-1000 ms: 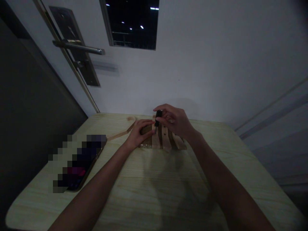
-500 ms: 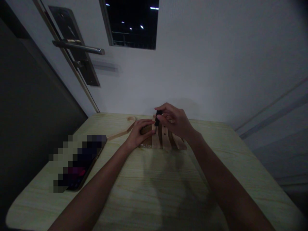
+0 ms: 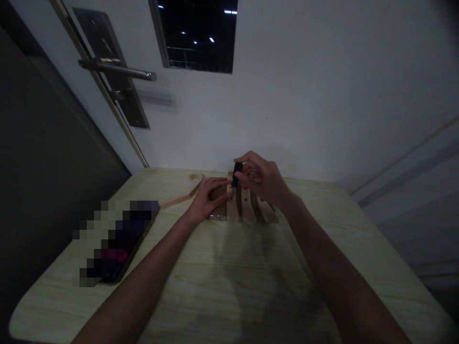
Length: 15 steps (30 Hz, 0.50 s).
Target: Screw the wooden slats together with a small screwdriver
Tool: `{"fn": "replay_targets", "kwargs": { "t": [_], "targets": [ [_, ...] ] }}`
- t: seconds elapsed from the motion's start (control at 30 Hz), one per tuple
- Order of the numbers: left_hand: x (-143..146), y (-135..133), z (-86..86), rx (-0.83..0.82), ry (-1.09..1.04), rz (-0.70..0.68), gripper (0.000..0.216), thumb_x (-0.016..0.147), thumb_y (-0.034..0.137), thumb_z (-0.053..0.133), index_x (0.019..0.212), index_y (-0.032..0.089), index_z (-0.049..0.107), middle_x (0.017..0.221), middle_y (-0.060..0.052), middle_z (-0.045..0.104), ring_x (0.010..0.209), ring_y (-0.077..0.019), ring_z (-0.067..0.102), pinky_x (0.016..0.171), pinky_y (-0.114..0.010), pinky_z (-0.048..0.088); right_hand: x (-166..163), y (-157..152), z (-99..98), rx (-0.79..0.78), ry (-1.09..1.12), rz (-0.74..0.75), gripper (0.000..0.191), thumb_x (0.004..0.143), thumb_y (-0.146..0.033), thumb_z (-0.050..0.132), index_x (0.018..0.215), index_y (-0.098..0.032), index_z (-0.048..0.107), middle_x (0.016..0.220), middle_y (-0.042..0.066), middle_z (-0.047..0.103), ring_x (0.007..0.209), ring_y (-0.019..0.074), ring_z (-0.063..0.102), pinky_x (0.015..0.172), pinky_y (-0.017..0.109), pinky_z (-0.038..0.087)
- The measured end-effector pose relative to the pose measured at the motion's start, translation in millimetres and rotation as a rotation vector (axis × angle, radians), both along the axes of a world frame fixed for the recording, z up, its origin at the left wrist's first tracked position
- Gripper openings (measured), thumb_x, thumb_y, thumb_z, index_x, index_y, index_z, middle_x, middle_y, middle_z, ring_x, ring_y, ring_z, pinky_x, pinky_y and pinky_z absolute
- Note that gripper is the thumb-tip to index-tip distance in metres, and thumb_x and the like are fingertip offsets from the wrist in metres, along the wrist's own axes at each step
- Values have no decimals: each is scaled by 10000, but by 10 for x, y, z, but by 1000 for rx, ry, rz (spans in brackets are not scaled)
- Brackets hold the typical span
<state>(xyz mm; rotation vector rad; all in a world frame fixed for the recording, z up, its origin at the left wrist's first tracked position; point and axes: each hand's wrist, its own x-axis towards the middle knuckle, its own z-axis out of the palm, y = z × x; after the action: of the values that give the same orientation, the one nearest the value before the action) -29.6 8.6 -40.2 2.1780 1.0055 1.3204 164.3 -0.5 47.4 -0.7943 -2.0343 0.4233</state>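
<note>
Pinched between the thumb and fingers of my right hand (image 3: pixel 263 179) is a black-handled tool with a metal shaft (image 3: pixel 236 173). It leans slightly, shaft down, over the leftmost beige strap (image 3: pixel 233 209); I cannot make out its tip. My left hand (image 3: pixel 203 200) rests beside that strap with thumb and fingers stretched apart, their ends at the strap's edge near the shaft. Under the straps lies a brown board (image 3: pixel 218 216) with a shiny front edge. Two more beige straps, the middle strap (image 3: pixel 247 210) and the right strap (image 3: pixel 267 212), lie across it and show small dark holes.
A long thin beige strip (image 3: pixel 175 201) curls behind my left hand. At the left lies a phone (image 3: pixel 138 234), partly pixelated. The pale wood-grain table (image 3: pixel 201 286) meets a white door (image 3: pixel 304 95) with a metal handle (image 3: pixel 122 70) and a small window.
My right hand has risen a little and shifted slightly right with the tool, so more of its metal shaft shows. My left hand stays in place.
</note>
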Motion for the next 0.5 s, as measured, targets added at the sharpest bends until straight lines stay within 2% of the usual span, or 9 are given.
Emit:
{"fn": "replay_targets", "kwargs": {
  "t": [0.23,0.5],
  "targets": [
    [2,-2,10,3,10,1,325,794,377,652,1093,252,633,1139,-57,648,1078,-224,555,965,-434,392,-15,-3,11,-15,15,-11,248,796,-324,638,966,-176,534,655,-35,597,550,69,561,503,165,435],
    [3,8,-21,16,7,25,332,793,395,647,1095,257,629,1148,-53,643,1083,-230,555,961,-436,401,-22,0,-1,-44,-49,35,268,833,-303,594,1082,-211,559,767,-20,642,634,91,635,564,181,484]
  ]
}}
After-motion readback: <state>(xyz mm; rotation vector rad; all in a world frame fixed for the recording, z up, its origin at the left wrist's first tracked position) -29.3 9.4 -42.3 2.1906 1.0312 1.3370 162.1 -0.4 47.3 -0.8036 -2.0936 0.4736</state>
